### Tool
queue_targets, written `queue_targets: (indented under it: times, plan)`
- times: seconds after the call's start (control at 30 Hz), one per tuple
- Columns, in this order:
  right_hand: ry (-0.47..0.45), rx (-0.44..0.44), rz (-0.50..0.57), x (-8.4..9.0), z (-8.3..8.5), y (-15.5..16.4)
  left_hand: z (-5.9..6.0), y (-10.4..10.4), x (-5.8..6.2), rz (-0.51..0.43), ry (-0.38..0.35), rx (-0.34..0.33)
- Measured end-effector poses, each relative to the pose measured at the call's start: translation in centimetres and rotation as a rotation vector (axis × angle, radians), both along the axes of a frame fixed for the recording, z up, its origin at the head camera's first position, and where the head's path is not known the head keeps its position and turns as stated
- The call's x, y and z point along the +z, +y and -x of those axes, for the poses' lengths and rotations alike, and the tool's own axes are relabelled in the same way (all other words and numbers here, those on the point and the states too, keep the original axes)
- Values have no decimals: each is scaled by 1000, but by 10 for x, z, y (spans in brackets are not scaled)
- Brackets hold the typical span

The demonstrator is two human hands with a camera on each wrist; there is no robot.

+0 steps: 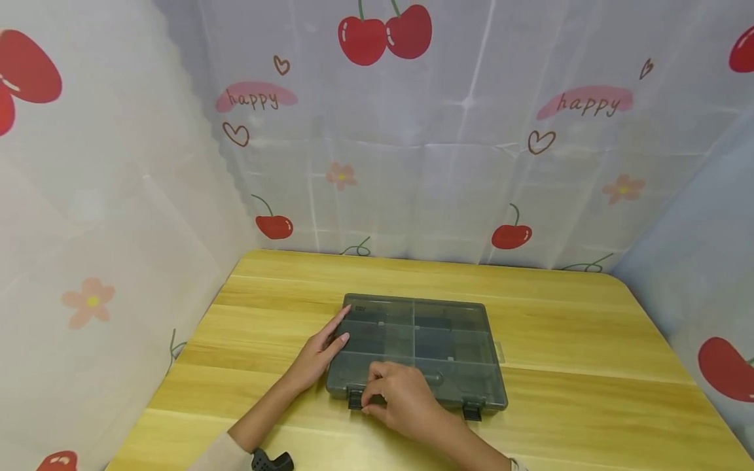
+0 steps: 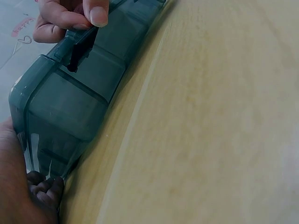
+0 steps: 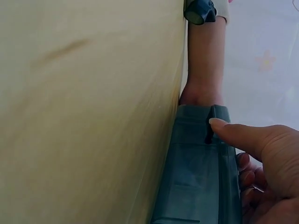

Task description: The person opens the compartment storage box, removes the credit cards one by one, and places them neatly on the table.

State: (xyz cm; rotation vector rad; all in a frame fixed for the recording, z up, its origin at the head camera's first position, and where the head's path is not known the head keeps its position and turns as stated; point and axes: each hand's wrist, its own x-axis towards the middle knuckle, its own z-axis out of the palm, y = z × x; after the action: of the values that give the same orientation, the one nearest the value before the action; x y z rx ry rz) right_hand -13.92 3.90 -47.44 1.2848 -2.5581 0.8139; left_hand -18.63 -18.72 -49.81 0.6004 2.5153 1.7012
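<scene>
A flat, see-through dark grey storage box point(image 1: 453, 350) with dividers under its lid lies on the wooden table. My left hand point(image 1: 312, 361) holds its left side, one finger and the thumb reaching onto the lid's edge. In the left wrist view, that hand's other fingers point(image 2: 46, 189) curl against the box's lower side. At the front, my right hand point(image 1: 409, 400) pinches the left black latch point(image 2: 84, 48) between thumb and fingers; the latch tilts out from the box. The right latch point(image 1: 472, 411) also sticks out at the front edge.
The wooden table point(image 1: 577, 327) extends on every side of the box. A cherry-patterned curtain point(image 1: 412, 183) hangs behind it and along both sides. A black strap device point(image 1: 272, 460) sits at the left wrist.
</scene>
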Motion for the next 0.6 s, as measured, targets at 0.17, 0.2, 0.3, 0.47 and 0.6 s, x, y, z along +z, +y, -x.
queue_targets:
  times: [0.17, 0.2, 0.3, 0.47, 0.6]
  plan:
    - [14, -14, -4, 2, 0, -1, 2, 0, 2, -8, 7, -2]
    - [15, -18, -5, 3, 0, -2, 2, 0, 2, -12, 7, -3]
    - [2, -28, 0, 4, -1, -2, 2, -1, 2, -13, 6, -6]
    - [-38, -14, 20, 6, -5, 0, 0, 0, 1, -6, -1, -11]
    - [-79, 17, 47, 10, -3, 3, 1, 0, -1, -15, 6, -3]
